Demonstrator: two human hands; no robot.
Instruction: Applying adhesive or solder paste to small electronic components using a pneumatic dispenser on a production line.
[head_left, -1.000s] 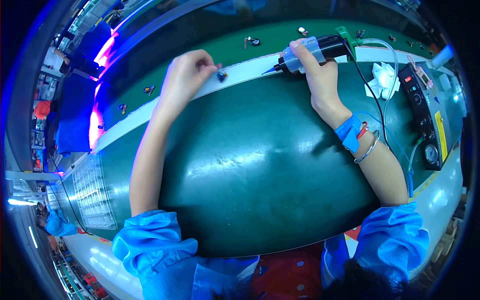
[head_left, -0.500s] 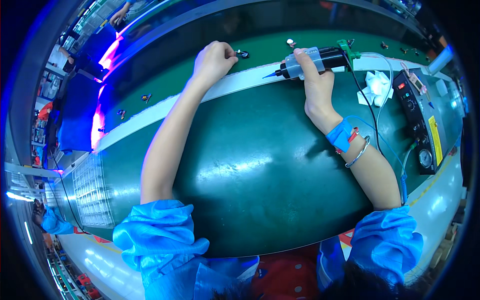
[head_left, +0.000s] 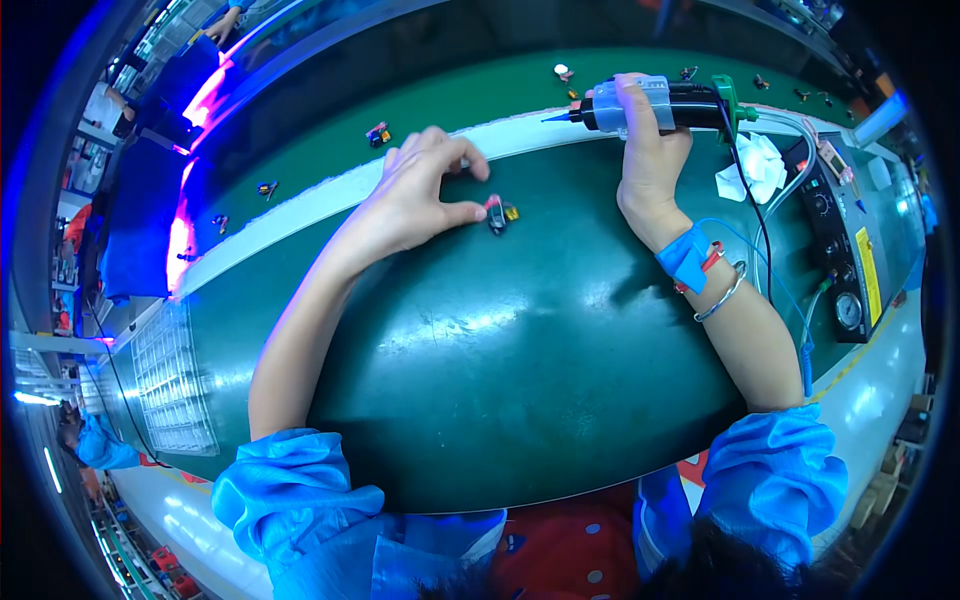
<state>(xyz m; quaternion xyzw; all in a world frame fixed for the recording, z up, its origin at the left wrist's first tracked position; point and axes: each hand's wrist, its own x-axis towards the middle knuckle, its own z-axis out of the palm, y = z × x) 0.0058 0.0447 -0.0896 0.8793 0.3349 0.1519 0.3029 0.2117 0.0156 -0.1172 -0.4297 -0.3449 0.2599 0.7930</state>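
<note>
My left hand (head_left: 415, 195) is open over the near edge of the white strip, fingers spread. Its thumb tip is beside a small part with black, red and yellow pieces (head_left: 497, 214) on the green mat; whether they touch I cannot tell. My right hand (head_left: 650, 160) grips a dispensing syringe (head_left: 690, 106), a black barrel in a clear sleeve with a blue tapered tip pointing left and a green cap. The tip is above the white strip, apart from the small part. A blue band and a metal bangle are on my right wrist.
Beyond the white strip (head_left: 300, 232), several small parts (head_left: 378, 134) lie on a green belt (head_left: 330, 160). At right are crumpled white tissue (head_left: 750, 170) and a black control box (head_left: 838, 240) with hoses. A clear tray (head_left: 175, 380) sits at left. Another person's hand (head_left: 222, 25) is far left.
My left hand has come from the belt toward me, and a small part now lies on the mat by its thumb. The belt's parts shifted left. The syringe moved slightly right.
</note>
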